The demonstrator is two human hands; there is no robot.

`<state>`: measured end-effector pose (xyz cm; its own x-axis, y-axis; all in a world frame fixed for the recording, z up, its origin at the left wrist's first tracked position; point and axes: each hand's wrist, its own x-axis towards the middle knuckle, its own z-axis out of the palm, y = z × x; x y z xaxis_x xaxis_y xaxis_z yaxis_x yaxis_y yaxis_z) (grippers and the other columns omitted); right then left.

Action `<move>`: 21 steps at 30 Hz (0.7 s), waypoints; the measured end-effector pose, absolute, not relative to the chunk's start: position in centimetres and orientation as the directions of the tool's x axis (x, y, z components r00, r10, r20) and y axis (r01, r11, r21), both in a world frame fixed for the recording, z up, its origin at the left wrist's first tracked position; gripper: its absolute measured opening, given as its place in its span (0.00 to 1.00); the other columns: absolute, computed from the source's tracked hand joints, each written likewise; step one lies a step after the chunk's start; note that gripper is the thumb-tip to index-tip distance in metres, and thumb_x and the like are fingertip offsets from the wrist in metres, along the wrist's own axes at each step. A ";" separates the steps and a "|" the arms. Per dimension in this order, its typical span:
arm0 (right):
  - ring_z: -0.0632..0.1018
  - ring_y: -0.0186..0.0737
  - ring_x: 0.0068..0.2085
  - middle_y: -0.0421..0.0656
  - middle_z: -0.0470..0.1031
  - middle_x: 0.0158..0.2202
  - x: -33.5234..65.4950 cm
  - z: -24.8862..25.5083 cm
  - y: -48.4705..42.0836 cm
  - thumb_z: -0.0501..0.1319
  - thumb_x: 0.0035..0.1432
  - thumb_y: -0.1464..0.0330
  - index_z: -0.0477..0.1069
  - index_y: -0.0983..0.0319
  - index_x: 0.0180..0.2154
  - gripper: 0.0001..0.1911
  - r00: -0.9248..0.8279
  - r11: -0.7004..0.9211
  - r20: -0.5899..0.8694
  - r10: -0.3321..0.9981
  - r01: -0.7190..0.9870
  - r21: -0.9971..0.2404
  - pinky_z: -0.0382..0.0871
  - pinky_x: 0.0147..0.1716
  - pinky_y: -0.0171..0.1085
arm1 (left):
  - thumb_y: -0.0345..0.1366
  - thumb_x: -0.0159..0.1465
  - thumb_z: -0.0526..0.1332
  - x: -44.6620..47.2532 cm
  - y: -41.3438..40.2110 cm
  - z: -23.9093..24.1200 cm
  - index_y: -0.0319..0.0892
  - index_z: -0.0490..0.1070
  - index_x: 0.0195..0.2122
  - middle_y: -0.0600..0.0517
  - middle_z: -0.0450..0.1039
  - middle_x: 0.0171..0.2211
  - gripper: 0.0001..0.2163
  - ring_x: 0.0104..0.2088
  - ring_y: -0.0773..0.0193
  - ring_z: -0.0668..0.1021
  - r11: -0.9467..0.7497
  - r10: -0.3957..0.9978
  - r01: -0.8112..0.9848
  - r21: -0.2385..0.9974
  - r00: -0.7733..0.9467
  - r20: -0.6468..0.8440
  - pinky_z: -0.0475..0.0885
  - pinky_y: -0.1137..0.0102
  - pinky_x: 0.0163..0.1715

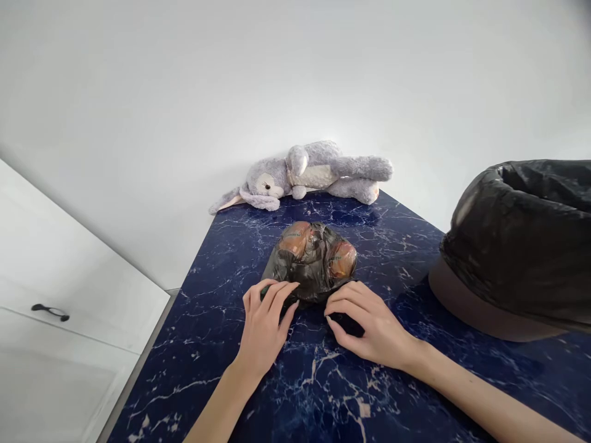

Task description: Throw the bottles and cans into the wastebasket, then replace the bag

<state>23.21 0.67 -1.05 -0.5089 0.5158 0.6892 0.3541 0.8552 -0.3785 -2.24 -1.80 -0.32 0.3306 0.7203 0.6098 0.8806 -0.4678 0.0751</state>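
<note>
On the blue marbled table lies a thin black plastic bag (pixel 310 274). Through its film show two rounded orange-brown lumps, one on the left (pixel 296 240) and one on the right (pixel 342 258), with small print on them; their kind I cannot make out. My left hand (pixel 268 320) curls its fingers over the bag's near left edge, thumb beneath. At the near right edge, my right hand (pixel 364 320) is bent, with fingertips and thumb close together on the dark film. Something small and green peeks out by the left fingers.
A grey plush rabbit (pixel 318 175) lies on its side at the table's far end, against the white wall. To the right stands a bin (pixel 489 314) lined with a black bag (pixel 521 246). A white cabinet (pixel 60 357) with a dark handle (pixel 50 312) is at the left.
</note>
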 end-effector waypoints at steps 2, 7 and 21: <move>0.79 0.47 0.49 0.48 0.79 0.52 23.2 -1.5 0.9 0.60 0.73 0.71 0.71 0.57 0.56 0.12 -0.553 0.829 0.621 0.555 0.429 -0.358 0.75 0.49 0.48 | 0.31 0.75 0.64 -2.5 -1.7 -0.4 0.48 0.74 0.57 0.48 0.81 0.51 0.12 0.56 0.49 0.75 -0.447 0.715 0.891 0.077 0.304 0.629 0.64 0.55 0.59; 0.77 0.52 0.54 0.49 0.79 0.55 23.1 -2.2 1.2 0.60 0.74 0.68 0.67 0.57 0.63 0.18 -0.572 0.767 0.513 0.640 0.518 -0.380 0.75 0.52 0.51 | 0.30 0.74 0.64 -2.6 -1.7 -0.3 0.47 0.75 0.47 0.51 0.80 0.41 0.04 0.47 0.53 0.77 -0.446 0.690 0.886 0.130 0.247 0.680 0.66 0.56 0.54; 0.75 0.45 0.41 0.41 0.78 0.39 23.6 -1.5 1.4 0.63 0.76 0.66 0.68 0.55 0.61 0.15 -0.430 0.783 0.669 0.606 0.468 -0.409 0.68 0.48 0.47 | 0.35 0.72 0.67 -2.9 -1.5 0.1 0.48 0.75 0.36 0.53 0.79 0.37 0.06 0.42 0.56 0.79 -0.413 0.662 0.814 0.410 -0.041 0.749 0.68 0.59 0.48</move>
